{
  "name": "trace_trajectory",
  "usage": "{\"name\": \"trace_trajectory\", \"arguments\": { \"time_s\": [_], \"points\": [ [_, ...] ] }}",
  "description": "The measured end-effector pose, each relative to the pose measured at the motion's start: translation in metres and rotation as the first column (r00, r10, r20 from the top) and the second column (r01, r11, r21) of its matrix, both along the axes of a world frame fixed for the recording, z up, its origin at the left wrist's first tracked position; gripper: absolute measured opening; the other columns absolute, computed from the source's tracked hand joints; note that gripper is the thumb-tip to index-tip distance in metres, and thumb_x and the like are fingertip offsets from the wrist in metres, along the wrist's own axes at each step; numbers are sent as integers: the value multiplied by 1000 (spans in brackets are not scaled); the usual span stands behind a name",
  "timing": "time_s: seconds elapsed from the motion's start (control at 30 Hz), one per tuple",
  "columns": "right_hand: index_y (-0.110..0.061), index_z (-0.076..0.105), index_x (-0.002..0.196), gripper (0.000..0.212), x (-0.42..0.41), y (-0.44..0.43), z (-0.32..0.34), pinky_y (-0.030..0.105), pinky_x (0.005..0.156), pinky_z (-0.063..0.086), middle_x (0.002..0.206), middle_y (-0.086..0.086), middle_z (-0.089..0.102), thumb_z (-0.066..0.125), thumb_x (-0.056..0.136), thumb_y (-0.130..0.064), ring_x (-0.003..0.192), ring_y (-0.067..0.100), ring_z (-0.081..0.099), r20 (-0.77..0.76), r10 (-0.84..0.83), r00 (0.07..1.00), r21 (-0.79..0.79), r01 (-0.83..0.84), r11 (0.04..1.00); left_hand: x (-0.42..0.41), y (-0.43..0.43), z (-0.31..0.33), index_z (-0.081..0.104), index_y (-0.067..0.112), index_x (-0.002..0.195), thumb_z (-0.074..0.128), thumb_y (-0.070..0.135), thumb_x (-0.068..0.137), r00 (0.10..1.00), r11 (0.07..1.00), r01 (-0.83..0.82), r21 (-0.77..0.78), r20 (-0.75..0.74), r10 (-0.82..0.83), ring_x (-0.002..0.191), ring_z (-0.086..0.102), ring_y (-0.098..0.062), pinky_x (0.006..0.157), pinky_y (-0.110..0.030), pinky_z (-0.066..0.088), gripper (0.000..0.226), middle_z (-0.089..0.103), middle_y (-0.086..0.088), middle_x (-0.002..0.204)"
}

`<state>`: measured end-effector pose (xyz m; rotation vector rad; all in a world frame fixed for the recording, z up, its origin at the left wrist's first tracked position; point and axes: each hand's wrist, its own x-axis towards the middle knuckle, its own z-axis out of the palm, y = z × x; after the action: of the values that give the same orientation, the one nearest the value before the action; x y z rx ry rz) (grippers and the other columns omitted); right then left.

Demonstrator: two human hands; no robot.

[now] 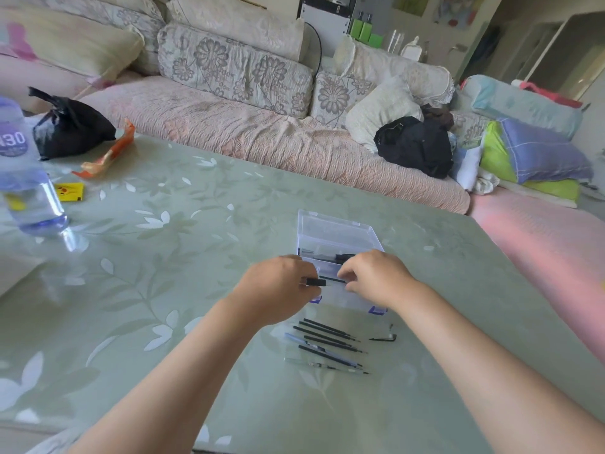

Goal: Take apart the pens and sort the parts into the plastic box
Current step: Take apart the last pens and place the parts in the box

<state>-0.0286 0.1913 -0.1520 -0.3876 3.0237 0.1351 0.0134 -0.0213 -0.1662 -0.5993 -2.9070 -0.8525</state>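
Observation:
A clear plastic box (337,239) stands open on the table, lid tilted back, with a few black pen parts (342,257) inside its far section. Both hands hover over its near half. My left hand (278,290) pinches a short black pen cap (316,282). My right hand (373,276) grips the other end of a thin black refill (332,279) that runs toward the cap. Several black refills and a bluish clear pen barrel (327,344) lie in a row just in front of the box. A small black clip piece (384,338) lies to their right.
A water bottle (23,178) stands at the table's left edge. A black bag (70,126), an orange wrapper (108,155) and a yellow packet (69,191) lie at the far left. A sofa (262,132) with cushions runs behind the table.

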Motion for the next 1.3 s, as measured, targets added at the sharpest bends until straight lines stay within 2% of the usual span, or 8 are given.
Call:
{"name": "trace_trajectory", "arguments": {
  "time_s": [0.13,0.3,0.43,0.6,0.77,0.9,1.07,1.3],
  "points": [
    [-33,68,108,25,-3,-4,0,24,75,41,108,-17,66,65,85,-25,104,11,59,20,31,999,47,-32,998,-2,0,-1,66,29,91,55,39,90,1000,1000,9,10,-5,-9,82,55,-15,57,-25,36,14,61,8,94],
    [-28,72,86,16,-5,-5,0,25,65,41,90,-13,70,62,78,-19,89,16,61,26,47,999,122,-49,991,-2,0,-2,66,28,91,55,38,91,1000,1000,18,9,-18,-18,82,55,-17,57,-26,37,15,61,7,94],
    [-28,70,85,13,-4,-4,0,27,67,40,89,-11,68,60,80,-20,86,17,59,10,121,993,161,-121,980,-1,1,-3,67,28,92,56,38,91,1000,1000,23,7,-10,-23,79,54,-16,61,-27,39,15,61,7,93],
    [-30,65,93,12,6,5,8,29,71,47,91,-11,68,54,88,-30,88,17,61,-104,113,988,72,-105,992,1,1,0,66,33,92,55,45,89,1000,1000,6,31,15,-7,71,54,-10,59,-26,42,17,61,9,82],
    [-34,63,92,8,44,13,15,25,65,37,93,-18,66,55,89,-35,85,7,57,-248,22,968,-133,-56,990,2,3,0,64,35,88,50,47,92,999,1000,20,1,46,-20,65,51,-4,54,-25,35,18,61,9,76],
    [-36,62,88,5,75,22,7,20,61,36,92,-21,64,57,88,-34,75,2,49,-260,-57,964,-218,-2,976,4,5,-4,66,32,95,49,44,95,997,995,62,-80,60,-57,79,56,-15,58,-24,40,21,65,9,91],
    [-36,63,89,7,86,31,-1,23,66,45,91,-20,65,57,88,-34,78,5,55,-263,-86,961,-267,13,964,9,9,-6,60,43,111,48,40,97,993,997,67,-43,105,-62,59,52,0,58,-19,41,18,68,16,95],
    [-35,63,91,8,85,39,-9,24,64,44,90,-17,64,55,89,-36,79,6,55,-245,-64,967,-263,-3,965,12,11,-9,57,52,109,43,39,99,979,998,58,0,198,-57,55,51,-9,55,-22,41,21,66,12,81]
  ]
}}
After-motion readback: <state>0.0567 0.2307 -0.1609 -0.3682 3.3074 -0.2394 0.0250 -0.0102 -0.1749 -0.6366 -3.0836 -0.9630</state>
